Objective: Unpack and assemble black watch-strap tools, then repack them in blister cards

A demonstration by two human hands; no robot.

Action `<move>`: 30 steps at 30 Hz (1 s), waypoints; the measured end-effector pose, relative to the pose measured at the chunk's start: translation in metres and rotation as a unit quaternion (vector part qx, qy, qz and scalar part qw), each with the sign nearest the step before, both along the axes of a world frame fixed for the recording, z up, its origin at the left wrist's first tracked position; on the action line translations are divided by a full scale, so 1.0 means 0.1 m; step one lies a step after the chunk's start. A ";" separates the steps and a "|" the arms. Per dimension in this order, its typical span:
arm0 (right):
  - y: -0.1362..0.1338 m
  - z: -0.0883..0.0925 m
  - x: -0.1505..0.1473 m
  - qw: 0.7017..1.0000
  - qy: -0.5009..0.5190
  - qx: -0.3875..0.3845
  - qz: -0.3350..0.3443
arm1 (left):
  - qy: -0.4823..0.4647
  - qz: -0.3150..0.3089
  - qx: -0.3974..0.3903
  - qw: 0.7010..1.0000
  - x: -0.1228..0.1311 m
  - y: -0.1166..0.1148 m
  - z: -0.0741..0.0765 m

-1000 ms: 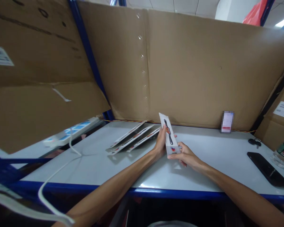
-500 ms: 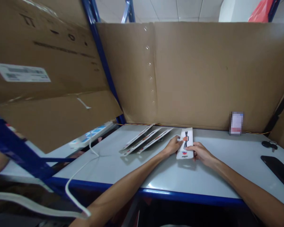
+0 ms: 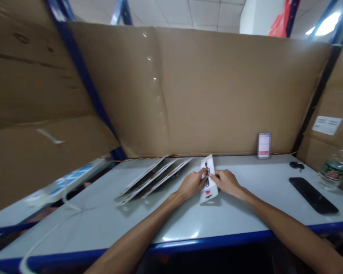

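Both hands hold a white packaging card [image 3: 210, 196] over the tabletop, a dark, long item shown on its front and a small red-and-blue mark near its lower end. My left hand [image 3: 192, 183] grips the left edge, its thumb on the card's middle. On the opposite edge, my right hand [image 3: 227, 182] has its fingers closed, with the thumb pressing the front. The card looks slightly bent lengthwise between them. To the left, several similar cards [image 3: 157, 178] lean in an overlapping row. What lies behind the held card is hidden.
A tall cardboard sheet [image 3: 223, 95] backs the white table [image 3: 246, 213]. A phone with a blurred screen [image 3: 264, 145] stands against it. On the right are keys [image 3: 296, 165], a black phone [image 3: 313, 195] and a plastic bottle [image 3: 333, 169]. A power strip [image 3: 71, 179] lies left.
The view has swung to the right, bringing the bottle in. Both thumbs have come together on the card's middle, and the card now looks tilted and bent between my hands.
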State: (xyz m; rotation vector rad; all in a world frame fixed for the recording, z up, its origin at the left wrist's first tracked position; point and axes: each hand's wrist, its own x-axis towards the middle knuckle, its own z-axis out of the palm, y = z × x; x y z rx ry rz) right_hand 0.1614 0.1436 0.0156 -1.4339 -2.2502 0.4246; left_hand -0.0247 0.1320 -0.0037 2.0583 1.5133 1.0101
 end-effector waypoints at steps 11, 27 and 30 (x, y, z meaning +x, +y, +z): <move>0.02 0.07 0.05 0.994 -0.099 0.046 -0.023 | 0.192 -0.038 0.038 0.980 -0.06 0.08 0.01; 0.22 -0.09 0.12 0.993 -0.107 0.027 -0.045 | 0.191 0.009 0.053 0.980 -0.12 0.17 0.03; 0.23 -0.09 0.13 0.994 -0.095 0.032 -0.050 | 0.174 0.010 0.070 0.982 -0.13 0.19 0.02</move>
